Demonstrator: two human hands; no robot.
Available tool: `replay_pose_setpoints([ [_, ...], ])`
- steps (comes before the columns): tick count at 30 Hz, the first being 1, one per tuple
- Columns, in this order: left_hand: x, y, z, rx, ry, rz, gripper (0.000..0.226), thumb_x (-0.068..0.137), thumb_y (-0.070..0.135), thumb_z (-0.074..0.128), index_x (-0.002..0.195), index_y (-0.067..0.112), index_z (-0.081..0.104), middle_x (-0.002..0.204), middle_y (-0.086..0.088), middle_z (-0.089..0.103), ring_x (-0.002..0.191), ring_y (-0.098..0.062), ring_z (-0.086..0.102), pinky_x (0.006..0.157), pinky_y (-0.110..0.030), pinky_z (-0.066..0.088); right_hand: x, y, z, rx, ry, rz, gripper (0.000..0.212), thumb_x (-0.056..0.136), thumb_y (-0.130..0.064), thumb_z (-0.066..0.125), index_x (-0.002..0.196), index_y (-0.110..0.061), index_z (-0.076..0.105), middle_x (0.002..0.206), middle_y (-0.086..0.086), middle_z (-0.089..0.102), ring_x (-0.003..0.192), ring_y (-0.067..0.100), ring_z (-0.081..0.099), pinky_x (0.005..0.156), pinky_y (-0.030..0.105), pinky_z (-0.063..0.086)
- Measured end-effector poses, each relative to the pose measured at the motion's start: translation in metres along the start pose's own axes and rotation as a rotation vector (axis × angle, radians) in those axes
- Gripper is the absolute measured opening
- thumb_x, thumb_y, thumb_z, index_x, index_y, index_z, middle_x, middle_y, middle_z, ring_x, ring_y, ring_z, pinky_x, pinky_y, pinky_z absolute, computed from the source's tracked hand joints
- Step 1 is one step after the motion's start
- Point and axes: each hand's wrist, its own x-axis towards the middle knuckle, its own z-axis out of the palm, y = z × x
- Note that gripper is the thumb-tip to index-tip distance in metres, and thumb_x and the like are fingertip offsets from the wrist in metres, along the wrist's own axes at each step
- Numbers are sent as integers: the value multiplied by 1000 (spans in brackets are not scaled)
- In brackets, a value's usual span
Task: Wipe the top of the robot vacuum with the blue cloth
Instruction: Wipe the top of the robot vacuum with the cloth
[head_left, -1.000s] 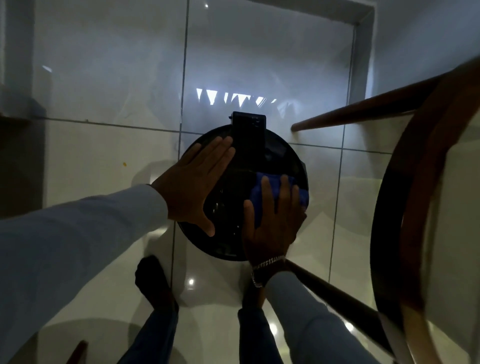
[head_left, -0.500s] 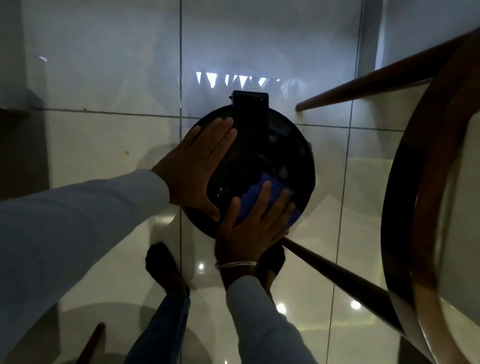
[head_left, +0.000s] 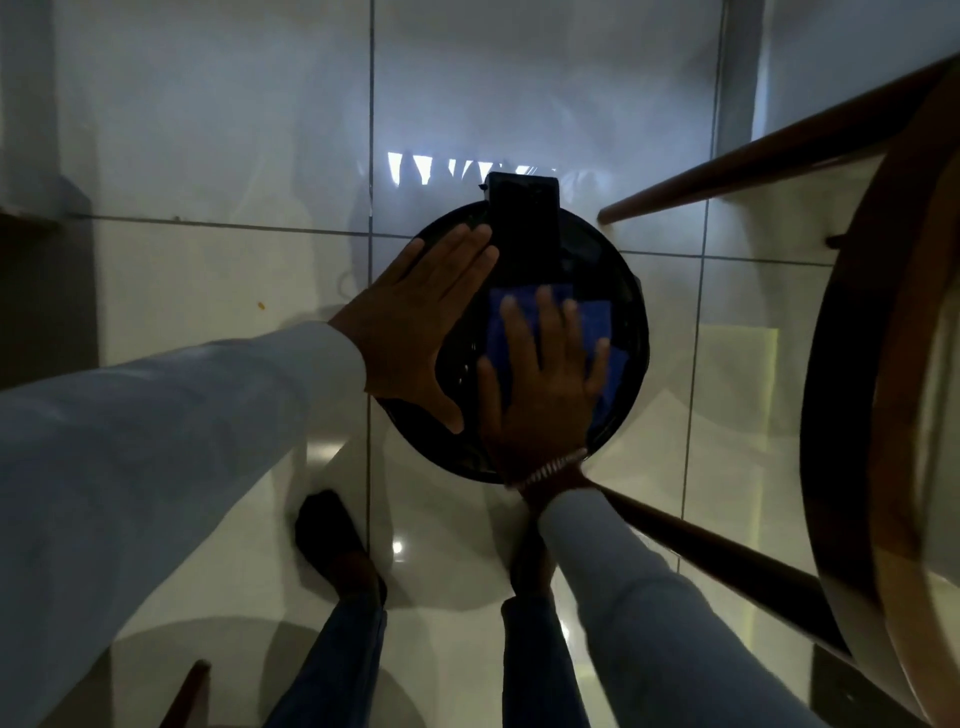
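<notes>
Head view: the round black robot vacuum (head_left: 587, 249) sits on the glossy tiled floor (head_left: 208, 270). On the vacuum's top lies the blue cloth (head_left: 592, 322), pressed flat under the right hand (head_left: 545, 384), whose fingers (head_left: 545, 317) are spread open, gripping nothing. The left hand (head_left: 415, 327) lies flat and open on the vacuum's left part. A wooden chair (head_left: 852, 395) stands right of the vacuum.

The robot vacuum (head_left: 571, 260) sits on the tiled floor (head_left: 208, 156), between two chair legs (head_left: 727, 176) to its right. On its top, the left hand (head_left: 415, 332) lies flat at the left edge; the right hand (head_left: 545, 384) presses the cloth (head_left: 597, 322) on the right half.
</notes>
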Motion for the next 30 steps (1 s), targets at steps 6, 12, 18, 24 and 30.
replay_pose_setpoints([
  [6,0,-3,6,25,14,5,150,42,98,48,149,14,-14,161,-9,-15,148,-26,-16,121,-48,-2,-8,20,-3,7,68,154,56,87,-47,45,139,-26,38,151,9,36,143,31,24,113,62,20],
  [12,-1,-2,7,-5,32,10,147,45,95,52,150,13,-11,162,-10,-11,148,-25,-15,121,-45,-4,18,-21,10,49,129,272,58,89,-49,43,142,-31,30,156,7,28,145,30,18,116,59,8],
  [18,-1,-1,5,-19,35,21,148,44,96,50,149,15,-15,161,-8,-16,147,-24,-18,121,-47,-3,-29,23,4,-10,72,-261,55,88,-48,47,138,-26,41,149,9,40,142,28,27,112,64,19],
  [24,0,-1,18,-40,108,44,146,45,97,47,150,12,-10,162,-8,-12,148,-22,-17,121,-44,-6,11,-9,14,47,253,320,53,88,-49,42,139,-33,36,153,3,34,144,26,22,115,61,14],
  [30,-4,-3,19,-107,185,75,135,56,89,49,150,8,-4,162,-13,-3,149,-23,-10,122,-48,2,2,-18,10,95,91,-67,56,89,-54,37,140,-32,33,154,3,33,144,23,21,116,58,12],
])
